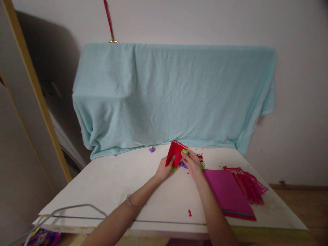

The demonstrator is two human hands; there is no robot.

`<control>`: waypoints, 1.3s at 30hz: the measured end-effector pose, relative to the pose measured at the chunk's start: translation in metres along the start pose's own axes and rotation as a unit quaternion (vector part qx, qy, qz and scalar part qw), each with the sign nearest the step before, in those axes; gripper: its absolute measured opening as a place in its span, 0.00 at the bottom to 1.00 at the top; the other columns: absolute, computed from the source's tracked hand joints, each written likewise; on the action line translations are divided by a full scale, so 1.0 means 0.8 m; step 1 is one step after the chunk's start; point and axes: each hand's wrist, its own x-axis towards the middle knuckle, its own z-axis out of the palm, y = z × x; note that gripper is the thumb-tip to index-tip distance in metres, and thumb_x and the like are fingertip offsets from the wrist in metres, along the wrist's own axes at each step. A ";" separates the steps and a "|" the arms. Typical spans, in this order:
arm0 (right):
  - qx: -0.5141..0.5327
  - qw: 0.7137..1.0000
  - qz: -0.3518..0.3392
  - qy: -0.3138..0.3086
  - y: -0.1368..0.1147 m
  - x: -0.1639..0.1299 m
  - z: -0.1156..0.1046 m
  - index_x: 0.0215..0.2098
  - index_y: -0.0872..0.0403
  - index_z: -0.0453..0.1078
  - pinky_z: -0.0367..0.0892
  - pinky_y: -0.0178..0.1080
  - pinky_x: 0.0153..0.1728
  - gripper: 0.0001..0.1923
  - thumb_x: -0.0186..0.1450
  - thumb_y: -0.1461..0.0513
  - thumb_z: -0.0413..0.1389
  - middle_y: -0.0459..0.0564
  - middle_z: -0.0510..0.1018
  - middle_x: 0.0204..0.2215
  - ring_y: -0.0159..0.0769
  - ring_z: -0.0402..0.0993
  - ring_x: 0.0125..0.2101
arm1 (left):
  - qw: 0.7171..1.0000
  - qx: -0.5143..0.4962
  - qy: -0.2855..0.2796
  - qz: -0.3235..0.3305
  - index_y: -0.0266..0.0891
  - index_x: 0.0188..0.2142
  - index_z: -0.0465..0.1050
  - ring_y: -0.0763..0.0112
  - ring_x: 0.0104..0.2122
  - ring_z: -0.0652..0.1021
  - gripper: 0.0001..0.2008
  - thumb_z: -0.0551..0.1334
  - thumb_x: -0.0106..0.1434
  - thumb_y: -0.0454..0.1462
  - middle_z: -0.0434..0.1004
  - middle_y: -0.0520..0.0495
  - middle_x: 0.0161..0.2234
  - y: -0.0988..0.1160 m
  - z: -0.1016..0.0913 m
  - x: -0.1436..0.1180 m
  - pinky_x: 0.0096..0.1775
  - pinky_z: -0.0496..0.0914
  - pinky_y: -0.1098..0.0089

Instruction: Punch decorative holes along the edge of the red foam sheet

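My left hand (pixel 166 168) grips a red sheet of paper (pixel 174 153) by its lower side, thumb on its face. A row of punched holes runs along the sheet's top edge. In my right hand (pixel 192 162) is a small green craft punch (pixel 185 151), held at the sheet's right edge; whether the paper sits in its slot I cannot tell. Behind and beside my hands several more small punches lie close together: purple (pixel 183 164), red (pixel 200 158) and green (pixel 202 166) ones, partly hidden. Another bit of green (pixel 174 169) shows under my left hand.
A purple punch (pixel 152 149) stands alone at the table's back. To the right lie stacked magenta sheets (pixel 228 191) and punched red scraps (pixel 249 186). Red paper bits (pixel 190 213) dot the white table (pixel 102 191). A light blue cloth (pixel 179 95) hangs behind; a grey cable (pixel 74 206) crosses the front left.
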 end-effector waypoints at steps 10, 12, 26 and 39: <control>-0.040 0.999 0.004 0.020 0.001 0.003 -0.005 0.29 0.55 0.71 0.44 0.33 0.18 0.15 0.50 0.56 0.68 0.41 0.66 0.22 0.24 0.54 0.20 | 1.000 0.009 -0.022 0.006 0.34 0.29 0.70 0.71 0.25 0.70 0.22 0.52 0.66 0.50 0.74 0.47 0.26 0.002 0.000 0.000 0.28 0.62 0.74; -0.045 0.999 0.010 0.020 0.003 0.004 -0.007 0.29 0.55 0.71 0.42 0.33 0.18 0.15 0.51 0.56 0.68 0.41 0.65 0.22 0.24 0.53 0.20 | 1.000 0.006 -0.026 0.011 0.35 0.29 0.70 0.71 0.25 0.70 0.22 0.52 0.67 0.50 0.74 0.47 0.26 0.001 0.001 0.000 0.28 0.62 0.74; -0.038 0.998 0.005 0.059 0.000 0.000 -0.013 0.26 0.55 0.68 0.45 0.32 0.18 0.14 0.51 0.58 0.68 0.37 0.58 0.18 0.23 0.47 0.18 | 0.994 0.083 -0.048 0.044 0.36 0.31 0.72 0.69 0.27 0.71 0.23 0.49 0.67 0.51 0.74 0.47 0.27 0.000 0.003 -0.004 0.30 0.63 0.73; -0.061 0.998 0.020 -0.005 0.000 -0.003 0.003 0.31 0.53 0.71 0.50 0.33 0.20 0.17 0.50 0.54 0.68 0.42 0.69 0.24 0.25 0.58 0.20 | 1.000 0.009 0.014 0.012 0.34 0.32 0.73 0.69 0.27 0.72 0.24 0.52 0.66 0.51 0.77 0.45 0.28 0.004 0.003 -0.004 0.30 0.65 0.72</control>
